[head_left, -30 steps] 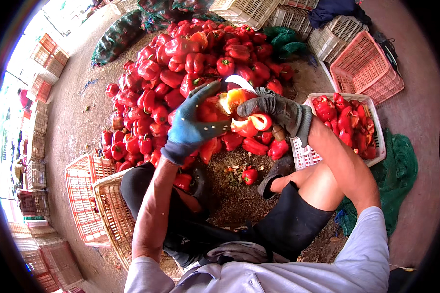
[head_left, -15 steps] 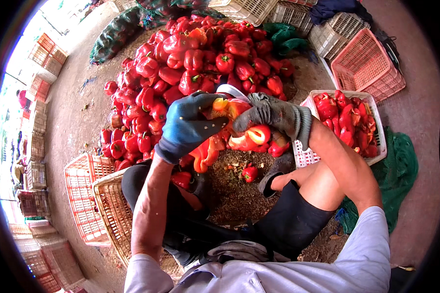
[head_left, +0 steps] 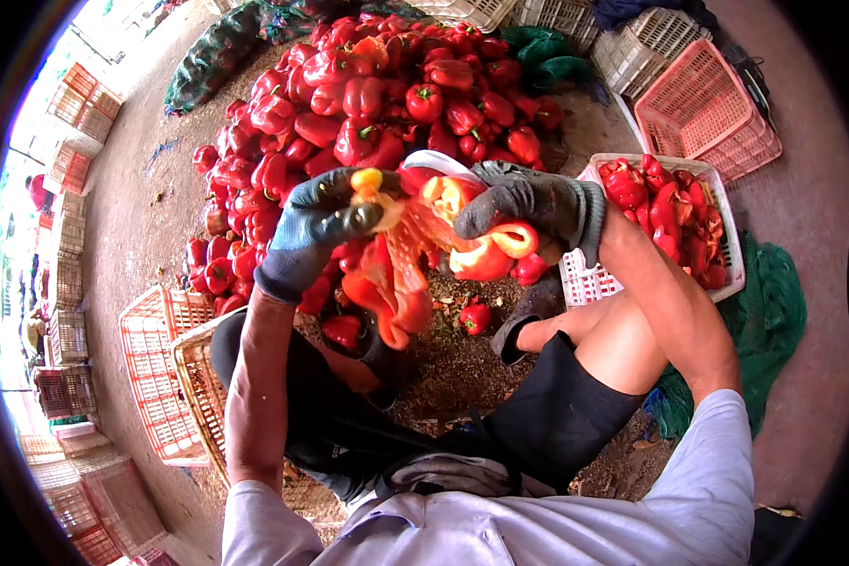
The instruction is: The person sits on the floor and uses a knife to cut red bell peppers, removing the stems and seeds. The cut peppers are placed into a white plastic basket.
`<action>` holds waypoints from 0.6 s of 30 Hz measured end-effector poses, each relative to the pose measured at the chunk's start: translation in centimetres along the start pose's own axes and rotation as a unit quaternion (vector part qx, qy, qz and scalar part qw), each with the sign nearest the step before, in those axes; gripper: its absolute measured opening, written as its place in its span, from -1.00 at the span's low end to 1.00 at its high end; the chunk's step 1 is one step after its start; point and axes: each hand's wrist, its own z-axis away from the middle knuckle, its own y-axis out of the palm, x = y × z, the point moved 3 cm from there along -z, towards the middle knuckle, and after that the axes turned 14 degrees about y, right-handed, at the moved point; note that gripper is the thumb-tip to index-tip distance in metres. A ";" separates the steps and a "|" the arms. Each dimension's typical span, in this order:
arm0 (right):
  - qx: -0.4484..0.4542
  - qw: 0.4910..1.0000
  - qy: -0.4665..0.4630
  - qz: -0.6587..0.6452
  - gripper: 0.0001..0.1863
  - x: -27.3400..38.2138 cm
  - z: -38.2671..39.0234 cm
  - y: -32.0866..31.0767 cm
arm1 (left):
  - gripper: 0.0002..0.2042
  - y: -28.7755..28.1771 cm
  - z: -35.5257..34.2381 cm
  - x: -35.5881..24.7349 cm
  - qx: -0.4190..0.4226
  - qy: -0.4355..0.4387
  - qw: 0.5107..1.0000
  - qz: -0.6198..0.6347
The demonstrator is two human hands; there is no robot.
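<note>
Pepper heap (head_left: 387,99): red peppers, mostly whole, piled on the far side, facing the seated person.
Pink crate (head_left: 698,104): far right, beyond the white one.
White crate (head_left: 580,283): right, just beside the knee, loaded with opened red peppers (head_left: 670,217).
Left hand (head_left: 311,231): gloved, thumb and fingers pinched on the top of a torn pepper.
Right hand (head_left: 535,206): gloved, curled closed over orange-red pepper pieces (head_left: 486,257); I can't tell how firmly.
Torn pepper (head_left: 391,288): hangs from the left hand, between both hands, its flesh laid open. I'd judge the step is pulling opened peppers apart; whether this one joins the right-hand pieces, I can't make out.
Pale curved strip (head_left: 434,160): just beyond the right fingers, perhaps a blade; what holds it is hidden.
Yellow-orange bit (head_left: 366,181): at the left fingertips. To my eye, the next move calls for a steady pinch here, the right fingers clear of that strip, and both hands easing apart.
</note>
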 end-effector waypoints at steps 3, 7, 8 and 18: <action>-0.115 0.985 -0.084 0.094 -0.60 0.1 -0.5 0.8 | -0.58 0.0 0.0 1.0 -0.063 0.026 0.997 -0.022; -0.152 0.988 0.031 0.030 -0.58 -1.4 -3.6 -0.8 | -0.66 1.0 -1.4 0.6 -0.042 0.251 0.868 -0.427; -0.164 0.985 0.021 0.047 -0.53 -1.2 -3.7 -0.7 | -0.66 1.1 -1.8 1.3 -0.088 0.254 0.869 -0.416; -0.154 0.988 0.014 0.005 0.04 0.5 -1.6 2.3 | -0.75 -8.5 -1.6 -0.4 -0.336 0.120 0.933 -0.041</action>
